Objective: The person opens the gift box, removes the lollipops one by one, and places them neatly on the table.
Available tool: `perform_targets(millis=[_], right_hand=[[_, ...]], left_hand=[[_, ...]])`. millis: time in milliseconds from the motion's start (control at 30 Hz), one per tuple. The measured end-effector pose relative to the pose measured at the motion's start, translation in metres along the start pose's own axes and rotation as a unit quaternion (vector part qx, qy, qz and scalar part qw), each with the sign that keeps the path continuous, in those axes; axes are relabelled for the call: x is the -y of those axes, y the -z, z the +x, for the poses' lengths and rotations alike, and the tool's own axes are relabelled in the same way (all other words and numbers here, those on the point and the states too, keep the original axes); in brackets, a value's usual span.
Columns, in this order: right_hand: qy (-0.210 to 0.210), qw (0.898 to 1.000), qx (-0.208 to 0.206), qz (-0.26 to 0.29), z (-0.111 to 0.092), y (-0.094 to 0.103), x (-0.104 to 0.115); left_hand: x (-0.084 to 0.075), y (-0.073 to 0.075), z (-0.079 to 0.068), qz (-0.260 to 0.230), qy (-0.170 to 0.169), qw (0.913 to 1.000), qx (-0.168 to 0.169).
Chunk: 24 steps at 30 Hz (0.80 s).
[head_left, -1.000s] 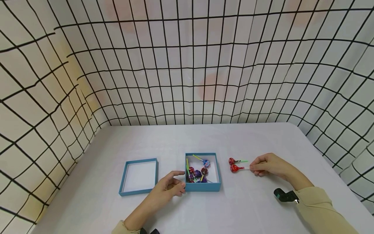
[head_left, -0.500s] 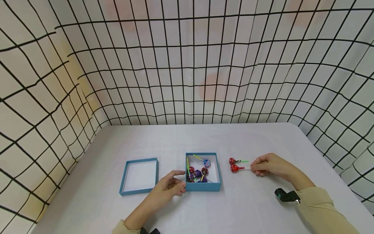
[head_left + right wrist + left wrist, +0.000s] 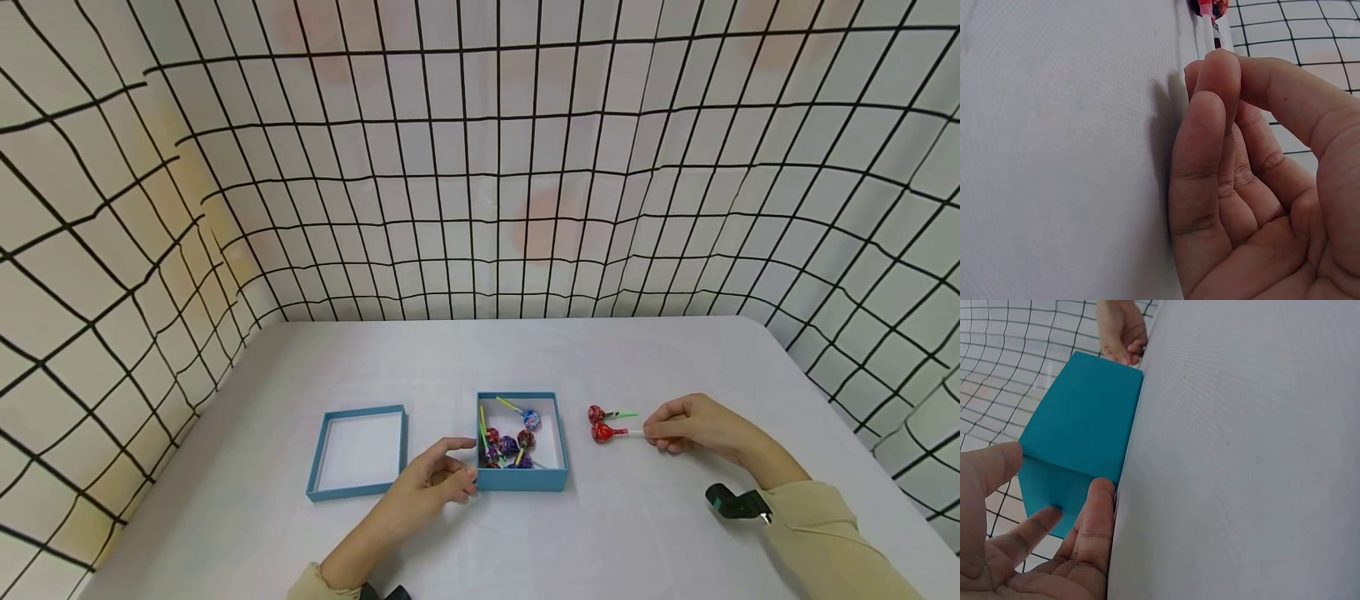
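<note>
A blue box [image 3: 521,480] with a white inside holds several wrapped lollipops [image 3: 508,445], most of them bunched toward its left and near side. At its left wall rests my left hand [image 3: 431,485], fingertips and thumb spread against the blue side [image 3: 1085,415] in the left wrist view. To the right of the box, my right hand [image 3: 693,425] pinches the white stick of a red lollipop [image 3: 602,432], its head pointing left at the tabletop. Just behind it lies a second lollipop [image 3: 596,413] with a green stick. The right wrist view shows the pinched stick [image 3: 1209,32] beyond the fingertips.
A shallow blue-edged lid [image 3: 360,450], white inside, lies left of the box, close to the left hand. All stand on a white-covered table [image 3: 600,533]. White walls with a black grid [image 3: 480,200] rise behind and at both sides.
</note>
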State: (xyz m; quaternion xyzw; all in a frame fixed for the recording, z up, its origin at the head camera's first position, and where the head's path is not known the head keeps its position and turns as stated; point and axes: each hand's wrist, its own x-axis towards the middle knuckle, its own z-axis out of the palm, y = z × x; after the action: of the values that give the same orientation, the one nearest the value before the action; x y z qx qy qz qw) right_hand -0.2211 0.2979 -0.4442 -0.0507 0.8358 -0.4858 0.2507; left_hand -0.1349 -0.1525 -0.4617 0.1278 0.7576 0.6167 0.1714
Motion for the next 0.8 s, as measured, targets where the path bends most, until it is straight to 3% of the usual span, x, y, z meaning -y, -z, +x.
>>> perform_targets(millis=[800], right_hand=[[0.004,1.0,0.007,0.005,-0.0021,0.01,0.0006]], left_hand=[[0.0015,-0.0013,0.0013,0.004,-0.004,1.0,0.001]])
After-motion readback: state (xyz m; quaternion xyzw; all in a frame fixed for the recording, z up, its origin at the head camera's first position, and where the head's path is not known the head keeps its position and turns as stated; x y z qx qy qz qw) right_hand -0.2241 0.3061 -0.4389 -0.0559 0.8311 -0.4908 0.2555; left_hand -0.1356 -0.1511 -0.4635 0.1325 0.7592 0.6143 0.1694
